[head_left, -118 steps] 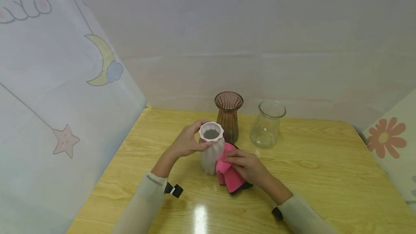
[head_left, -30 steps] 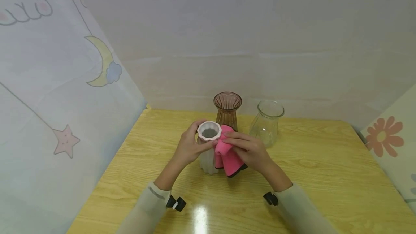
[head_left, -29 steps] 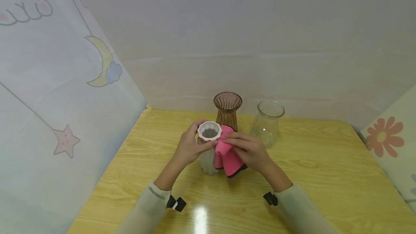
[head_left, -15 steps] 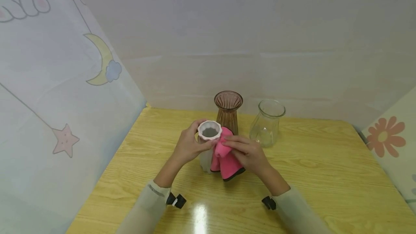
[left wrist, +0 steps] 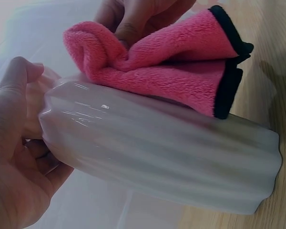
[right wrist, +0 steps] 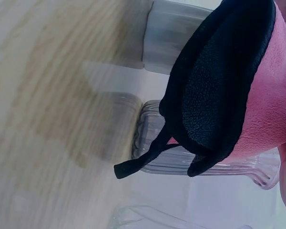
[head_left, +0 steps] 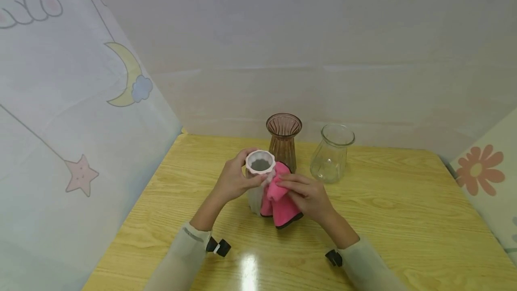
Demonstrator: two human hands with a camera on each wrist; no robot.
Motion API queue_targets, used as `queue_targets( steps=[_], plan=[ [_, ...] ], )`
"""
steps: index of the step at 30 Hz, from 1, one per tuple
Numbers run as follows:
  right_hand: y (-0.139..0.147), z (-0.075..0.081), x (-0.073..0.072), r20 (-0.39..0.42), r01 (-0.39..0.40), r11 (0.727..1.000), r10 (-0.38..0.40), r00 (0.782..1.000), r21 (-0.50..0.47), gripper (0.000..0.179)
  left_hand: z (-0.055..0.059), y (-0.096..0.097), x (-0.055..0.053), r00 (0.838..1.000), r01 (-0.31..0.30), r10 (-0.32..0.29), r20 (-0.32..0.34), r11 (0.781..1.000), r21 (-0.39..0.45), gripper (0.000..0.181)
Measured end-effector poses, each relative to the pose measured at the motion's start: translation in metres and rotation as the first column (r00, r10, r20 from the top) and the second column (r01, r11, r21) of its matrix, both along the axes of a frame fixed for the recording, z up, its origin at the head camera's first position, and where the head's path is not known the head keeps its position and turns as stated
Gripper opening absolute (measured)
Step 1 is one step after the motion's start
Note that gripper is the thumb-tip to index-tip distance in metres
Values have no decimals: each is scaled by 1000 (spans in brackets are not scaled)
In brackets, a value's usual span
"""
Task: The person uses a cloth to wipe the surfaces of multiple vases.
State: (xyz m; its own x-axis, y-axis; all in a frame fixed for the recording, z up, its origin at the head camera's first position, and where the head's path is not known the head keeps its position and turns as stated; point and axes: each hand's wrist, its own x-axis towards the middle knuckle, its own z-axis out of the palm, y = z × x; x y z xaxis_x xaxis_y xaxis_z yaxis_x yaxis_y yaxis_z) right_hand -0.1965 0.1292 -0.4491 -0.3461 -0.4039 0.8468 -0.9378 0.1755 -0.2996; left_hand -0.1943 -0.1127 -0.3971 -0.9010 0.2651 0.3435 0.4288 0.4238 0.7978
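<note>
A white fluted vase (left wrist: 157, 148) with a scalloped rim stands upright on the wooden table. My left hand (head_left: 235, 178) grips it around the neck, thumb at the front and fingers behind. On the vase's right side lies a pink cloth (head_left: 282, 208) with dark edging, pinched in my right hand (head_left: 311, 196) and held against the wall below the rim. In the right wrist view the cloth's dark underside (right wrist: 214, 90) and a small black loop hang toward the table. The right fingers partly sink into the cloth's folds.
Just behind the white vase stands a brownish-purple ribbed glass vase (head_left: 284, 143). A clear glass vase (head_left: 331, 160) is to its right. The wooden table (head_left: 404, 201) ends at a pale sheet wall (head_left: 363, 93) behind.
Over the last second the right hand and the cloth slide a little down the vase's side, after being lower at the earliest frame. The left hand keeps its grip on the neck.
</note>
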Motion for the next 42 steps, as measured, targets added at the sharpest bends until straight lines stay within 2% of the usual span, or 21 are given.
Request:
queue_targets(
  steps=[5, 14, 18, 23, 27, 30, 32, 34, 36, 38, 42],
  plan=[
    [2, -6, 3, 59, -7, 999, 5, 998, 35, 37, 1, -1, -1, 1000, 21, -21, 1, 1000, 7, 68],
    [6, -15, 3, 88, -11, 995, 2, 996, 101, 39, 0, -4, -7, 998, 62, -63, -19, 998, -12, 65],
    [7, -16, 4, 93, 10, 986, -26, 995, 164, 39, 3, -6, -10, 993, 114, -114, -6, 993, -13, 64],
    [7, -15, 7, 150, 36, 956, -82, 985, 290, 32, 7, -13, -16, 978, 200, -200, 54, 980, -6, 66],
    [8, -12, 7, 173, 31, 921, -106, 979, 388, 30, 6, -16, -17, 964, 251, -255, 79, 966, 56, 80],
    [12, -5, 6, 126, 28, 934, -77, 989, 356, 34, 3, -13, -13, 976, 210, -214, 47, 974, 81, 92],
    [15, 2, 4, 80, 32, 957, -57, 995, 288, 35, 2, -9, -8, 989, 142, -145, 21, 986, 84, 95],
    [17, 11, 1, 34, 26, 978, -34, 999, 209, 26, 1, -3, -3, 998, 54, -55, 8, 995, 79, 95],
    [17, 20, -2, -3, 26, 989, -25, 1000, 148, 19, 2, 2, 1, 1000, -17, 16, 5, 997, 79, 91],
    [16, 26, -5, -39, 22, 994, -18, 999, 111, 24, 2, 5, 3, 998, -68, 68, 7, 995, 71, 85],
    [11, 32, -11, -72, 21, 995, -14, 997, 98, 31, 4, 7, 6, 993, -119, 119, -7, 993, 19, 72]
  ],
)
